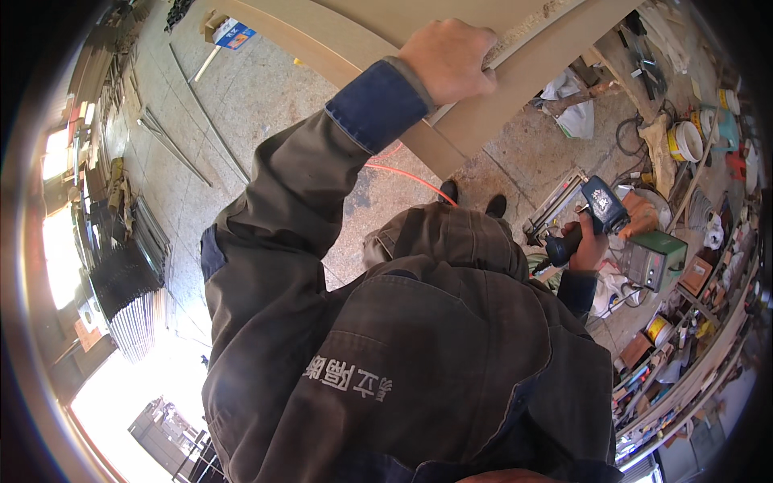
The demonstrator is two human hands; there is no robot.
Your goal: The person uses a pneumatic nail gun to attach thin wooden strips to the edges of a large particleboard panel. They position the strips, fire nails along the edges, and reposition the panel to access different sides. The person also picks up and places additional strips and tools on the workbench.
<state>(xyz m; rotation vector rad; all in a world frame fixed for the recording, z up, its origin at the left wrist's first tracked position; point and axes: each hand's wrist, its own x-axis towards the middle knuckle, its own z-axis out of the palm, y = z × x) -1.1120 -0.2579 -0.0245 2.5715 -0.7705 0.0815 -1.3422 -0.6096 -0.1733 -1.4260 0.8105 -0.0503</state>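
Note:
My left hand reaches up to a large tan wooden panel with a raised frame. Its fingers curl over the inner edge of a frame board; the fingertips are partly hidden. Low at my right side, my right hand is closed round the handle of a black nail gun. A slim metal magazine shows on the tool's far side. The nail gun is apart from the panel. Sawdust lies along the panel's recess.
An orange air hose runs over the concrete floor near my shoes. At right are a green metal box, a white bucket and crowded shelves. Metal lengths lie on the floor at left, near stacked bars.

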